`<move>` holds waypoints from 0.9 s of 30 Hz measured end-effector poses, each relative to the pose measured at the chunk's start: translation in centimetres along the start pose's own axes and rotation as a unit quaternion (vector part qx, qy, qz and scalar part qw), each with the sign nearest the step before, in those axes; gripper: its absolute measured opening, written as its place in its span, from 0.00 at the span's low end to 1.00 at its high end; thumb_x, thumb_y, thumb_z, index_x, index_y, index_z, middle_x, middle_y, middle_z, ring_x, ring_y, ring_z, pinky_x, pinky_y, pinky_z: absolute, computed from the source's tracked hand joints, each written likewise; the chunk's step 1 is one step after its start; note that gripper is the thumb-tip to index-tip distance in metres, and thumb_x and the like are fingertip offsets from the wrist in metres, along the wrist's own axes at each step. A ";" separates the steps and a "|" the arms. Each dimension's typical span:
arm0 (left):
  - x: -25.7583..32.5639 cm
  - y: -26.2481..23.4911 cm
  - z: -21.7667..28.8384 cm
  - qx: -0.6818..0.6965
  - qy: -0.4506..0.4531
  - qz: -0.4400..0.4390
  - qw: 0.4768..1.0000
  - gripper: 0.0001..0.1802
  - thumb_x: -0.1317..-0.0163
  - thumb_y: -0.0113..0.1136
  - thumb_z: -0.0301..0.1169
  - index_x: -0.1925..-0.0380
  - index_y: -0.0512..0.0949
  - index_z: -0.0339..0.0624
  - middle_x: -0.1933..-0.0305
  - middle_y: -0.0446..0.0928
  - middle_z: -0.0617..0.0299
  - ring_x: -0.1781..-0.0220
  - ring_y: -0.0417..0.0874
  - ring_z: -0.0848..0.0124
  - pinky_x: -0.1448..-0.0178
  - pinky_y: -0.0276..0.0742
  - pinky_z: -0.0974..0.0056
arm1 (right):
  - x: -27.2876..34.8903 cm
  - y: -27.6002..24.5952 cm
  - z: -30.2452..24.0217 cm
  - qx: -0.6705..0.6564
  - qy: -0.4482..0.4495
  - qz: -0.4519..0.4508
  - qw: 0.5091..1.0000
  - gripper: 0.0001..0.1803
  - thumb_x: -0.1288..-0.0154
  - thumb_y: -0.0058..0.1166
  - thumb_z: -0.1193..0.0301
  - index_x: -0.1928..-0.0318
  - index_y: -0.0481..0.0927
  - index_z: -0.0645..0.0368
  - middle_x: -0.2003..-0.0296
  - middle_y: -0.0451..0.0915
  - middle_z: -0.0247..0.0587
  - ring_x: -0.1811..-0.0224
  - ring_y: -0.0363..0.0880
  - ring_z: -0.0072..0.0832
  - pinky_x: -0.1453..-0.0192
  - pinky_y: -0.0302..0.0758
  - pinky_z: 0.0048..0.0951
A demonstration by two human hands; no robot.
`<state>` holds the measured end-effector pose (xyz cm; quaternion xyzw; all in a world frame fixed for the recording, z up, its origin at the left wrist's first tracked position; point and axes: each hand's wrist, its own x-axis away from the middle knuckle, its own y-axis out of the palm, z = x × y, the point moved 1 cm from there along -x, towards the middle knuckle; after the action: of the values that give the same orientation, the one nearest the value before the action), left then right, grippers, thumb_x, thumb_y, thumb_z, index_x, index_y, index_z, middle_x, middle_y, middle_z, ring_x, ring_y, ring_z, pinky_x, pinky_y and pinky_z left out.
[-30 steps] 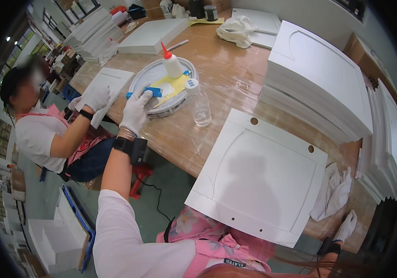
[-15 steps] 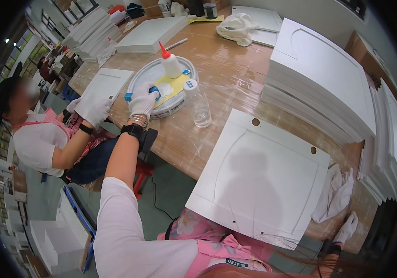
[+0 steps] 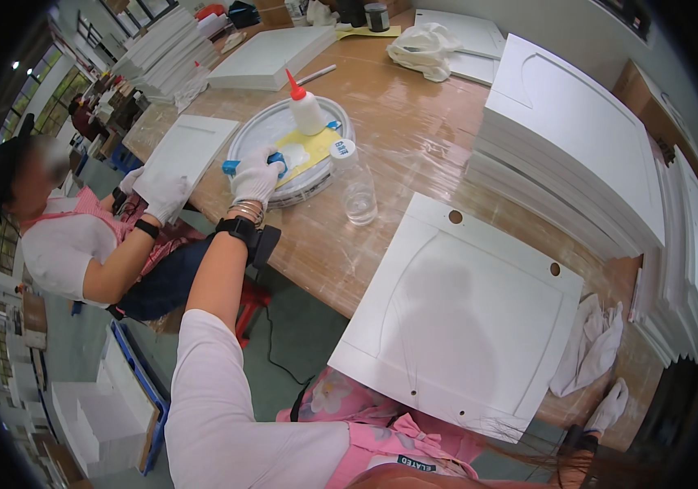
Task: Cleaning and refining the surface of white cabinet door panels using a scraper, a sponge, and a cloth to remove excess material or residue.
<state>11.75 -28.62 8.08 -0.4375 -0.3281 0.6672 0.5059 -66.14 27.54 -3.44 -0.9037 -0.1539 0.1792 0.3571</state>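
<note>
My left hand (image 3: 256, 179), in a white knit glove, is closed round a small blue tool (image 3: 277, 161) over the round white lid (image 3: 316, 186); its blade or tip is hard to make out. A yellow sheet (image 3: 313, 148) with white paste on it lies on the lid. Behind it stands a white squeeze bottle with a red nozzle (image 3: 308, 115). A clear bottle with a white cap (image 3: 358, 196) stands beside the lid. At the far right my right hand (image 3: 609, 407), also gloved, rests at the table edge with fingers stretched out, near a white panel (image 3: 455, 326).
Tall stacks of white panels (image 3: 569, 155) stand at the right, and more (image 3: 271, 59) lie at the back. A white cloth (image 3: 589, 346) is beside my panel. To the left a seated co-worker (image 3: 72, 236) in white gloves handles another white panel (image 3: 190, 147).
The view has shifted slightly, so the table's things sit a little further right and lower. My left hand keeps the blue tool over the lid; its grip looks the same.
</note>
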 end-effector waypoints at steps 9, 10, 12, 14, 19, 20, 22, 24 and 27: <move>0.8 0.0 0.3 -0.001 0.005 0.010 1.000 0.25 0.47 0.68 0.39 0.48 0.82 0.46 0.54 0.84 0.49 0.54 0.85 0.56 0.46 0.79 0.57 | 0.0 -0.4 0.1 -0.034 0.021 -0.023 0.999 0.21 0.23 0.46 0.65 0.40 0.76 0.68 0.42 0.79 0.49 0.40 0.78 0.36 0.36 0.73 0.31; 1.0 0.0 0.0 0.005 0.020 0.025 0.999 0.24 0.47 0.67 0.40 0.48 0.82 0.47 0.56 0.84 0.49 0.55 0.85 0.56 0.46 0.79 0.57 | 0.0 -0.4 0.2 -0.025 0.023 -0.020 0.999 0.22 0.23 0.46 0.64 0.40 0.76 0.68 0.42 0.79 0.49 0.40 0.78 0.37 0.36 0.73 0.32; 1.5 -0.3 -0.4 0.007 0.000 0.033 0.999 0.25 0.46 0.67 0.40 0.48 0.81 0.47 0.56 0.84 0.49 0.54 0.85 0.55 0.46 0.79 0.57 | 0.2 0.3 -1.1 -0.022 0.042 -0.022 0.999 0.23 0.23 0.46 0.61 0.40 0.77 0.67 0.41 0.78 0.50 0.40 0.78 0.39 0.36 0.74 0.32; 2.1 -0.5 -0.2 0.020 -0.013 0.034 0.999 0.26 0.45 0.67 0.42 0.46 0.79 0.48 0.56 0.84 0.48 0.53 0.85 0.55 0.46 0.79 0.57 | 1.0 0.0 -3.4 -0.013 0.048 -0.021 0.999 0.23 0.23 0.46 0.61 0.41 0.77 0.66 0.41 0.79 0.50 0.40 0.78 0.39 0.37 0.74 0.32; 3.7 -1.1 -0.3 0.095 -0.051 0.099 0.989 0.25 0.43 0.68 0.39 0.45 0.77 0.45 0.54 0.83 0.49 0.53 0.85 0.56 0.46 0.79 0.57 | 1.8 -0.5 -5.1 0.021 0.077 -0.001 0.997 0.22 0.24 0.47 0.61 0.42 0.79 0.65 0.42 0.79 0.49 0.42 0.79 0.39 0.37 0.75 0.32; 3.8 -0.9 -1.0 0.125 -0.035 0.160 0.979 0.25 0.41 0.68 0.38 0.45 0.76 0.42 0.54 0.83 0.50 0.53 0.85 0.57 0.47 0.79 0.58 | 1.6 -0.4 -5.1 0.018 0.073 -0.003 0.997 0.22 0.24 0.47 0.61 0.42 0.79 0.65 0.42 0.79 0.49 0.42 0.79 0.39 0.37 0.75 0.32; 4.0 -0.8 -2.0 0.223 -0.047 0.175 0.958 0.23 0.40 0.68 0.38 0.47 0.77 0.40 0.55 0.83 0.51 0.56 0.85 0.60 0.49 0.80 0.59 | 1.1 -0.2 -5.0 0.049 0.040 -0.018 0.998 0.22 0.24 0.47 0.61 0.41 0.78 0.66 0.42 0.79 0.50 0.42 0.79 0.39 0.38 0.75 0.32; 5.0 -1.4 -2.7 0.318 -0.058 0.189 0.927 0.22 0.39 0.68 0.38 0.48 0.78 0.39 0.56 0.83 0.52 0.58 0.85 0.64 0.52 0.81 0.60 | 1.0 0.3 -4.9 0.039 0.023 -0.019 0.999 0.22 0.24 0.47 0.61 0.41 0.78 0.66 0.42 0.79 0.50 0.42 0.79 0.38 0.38 0.75 0.32; 8.4 -2.2 -1.3 0.558 -0.158 0.057 0.812 0.19 0.32 0.64 0.38 0.48 0.77 0.38 0.57 0.83 0.53 0.62 0.85 0.70 0.61 0.83 0.66 | 0.9 -0.2 -3.5 -0.007 0.030 -0.014 0.999 0.22 0.24 0.47 0.62 0.41 0.78 0.67 0.42 0.79 0.50 0.41 0.79 0.38 0.37 0.75 0.32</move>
<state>12.93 -19.91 7.35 0.0138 0.0511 0.8230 0.5656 -63.83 26.00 -1.10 -0.9089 -0.1568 0.1456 0.3580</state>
